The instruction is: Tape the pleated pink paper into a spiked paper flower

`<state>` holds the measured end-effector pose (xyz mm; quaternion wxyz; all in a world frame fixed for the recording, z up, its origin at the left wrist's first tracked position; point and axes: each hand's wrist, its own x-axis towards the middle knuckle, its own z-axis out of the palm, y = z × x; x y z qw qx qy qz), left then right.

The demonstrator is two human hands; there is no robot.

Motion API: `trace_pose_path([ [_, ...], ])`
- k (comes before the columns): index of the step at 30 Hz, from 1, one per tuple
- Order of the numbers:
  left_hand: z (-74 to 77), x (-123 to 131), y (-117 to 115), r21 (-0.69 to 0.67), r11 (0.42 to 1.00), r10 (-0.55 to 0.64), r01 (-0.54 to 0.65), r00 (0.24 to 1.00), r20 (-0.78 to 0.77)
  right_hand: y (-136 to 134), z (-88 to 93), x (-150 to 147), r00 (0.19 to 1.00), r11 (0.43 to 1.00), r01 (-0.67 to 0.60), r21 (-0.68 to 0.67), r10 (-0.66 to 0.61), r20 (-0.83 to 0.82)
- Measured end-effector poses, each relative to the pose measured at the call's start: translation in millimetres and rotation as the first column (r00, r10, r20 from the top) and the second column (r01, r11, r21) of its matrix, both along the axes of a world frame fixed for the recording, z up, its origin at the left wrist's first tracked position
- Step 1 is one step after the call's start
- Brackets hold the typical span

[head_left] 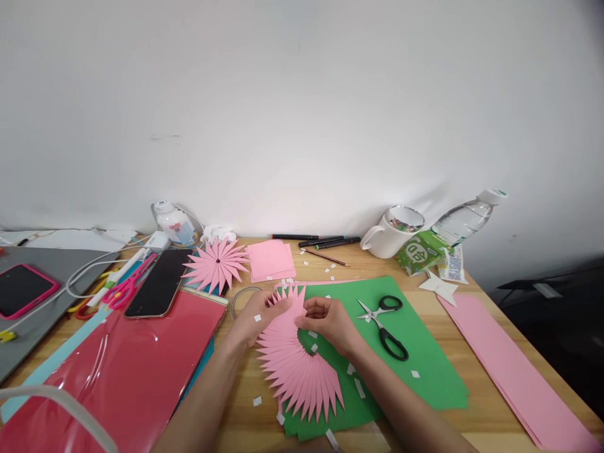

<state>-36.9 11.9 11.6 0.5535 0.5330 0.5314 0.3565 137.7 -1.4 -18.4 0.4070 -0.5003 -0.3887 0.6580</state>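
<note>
A curved pink paper fan (302, 377), built from overlapping folded pieces with pointed tips, lies partly over green paper sheets (415, 371). Along its upper left edge, my left hand (259, 314) is closed with the thumb on top of the paper. My right hand (328, 319) pinches the fan's upper right end between thumb and fingers. Small white paper bits (359, 388) are scattered around, one stuck on the back of my left hand. Black-handled scissors (382, 321) rest partly open on the green paper, right of my right hand.
A finished-looking pink paper star (218, 261) and pink squares (270, 259) lie behind. Left are a phone (160, 283), pink scissors (125, 289) and a red folder (141, 352). Right are a mug (394, 233), a tilted bottle (467, 220) and pink strips (514, 365). Pens (323, 241) line the wall.
</note>
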Motion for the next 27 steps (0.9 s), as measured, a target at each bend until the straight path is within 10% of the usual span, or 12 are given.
trace_pose_path([
  [27, -4.9, 5.9, 1.9, 0.047, 0.998, 0.025, -0.031, 0.993, 0.116, -1.7, 3.0, -2.4, 0.998, 0.998, 0.06, -0.012, -0.061, -0.029],
])
